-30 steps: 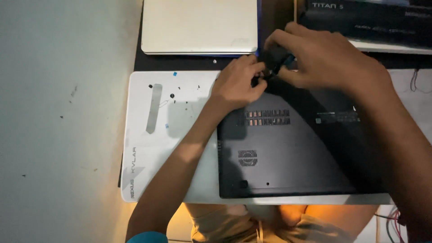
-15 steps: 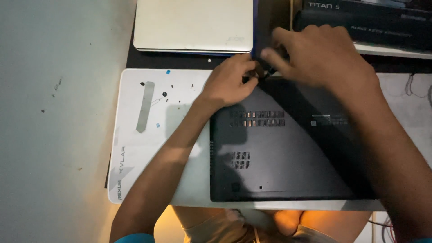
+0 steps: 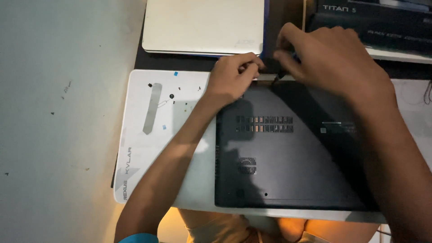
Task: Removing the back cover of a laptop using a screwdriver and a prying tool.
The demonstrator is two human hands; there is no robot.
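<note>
Both hands have kept together at the far edge of the upturned black laptop (image 3: 292,148) — the left hand (image 3: 231,78) pinching, the right hand (image 3: 330,58) clamped on a small dark tool. Their position barely changed, so the work holds there. It lies on a white mat (image 3: 153,135) over the worktop.

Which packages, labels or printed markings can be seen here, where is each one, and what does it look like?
Dark box: top right, beyond the right hand; long, black, pale lettering.
White mat: under the black laptop; grey lettering at its lower left corner.
Small sticker: on the laptop's underside, right of the vents; tiny, pale, square.
Pale closed laptop: top centre, beyond the left hand; faint logo near its corner.
</note>
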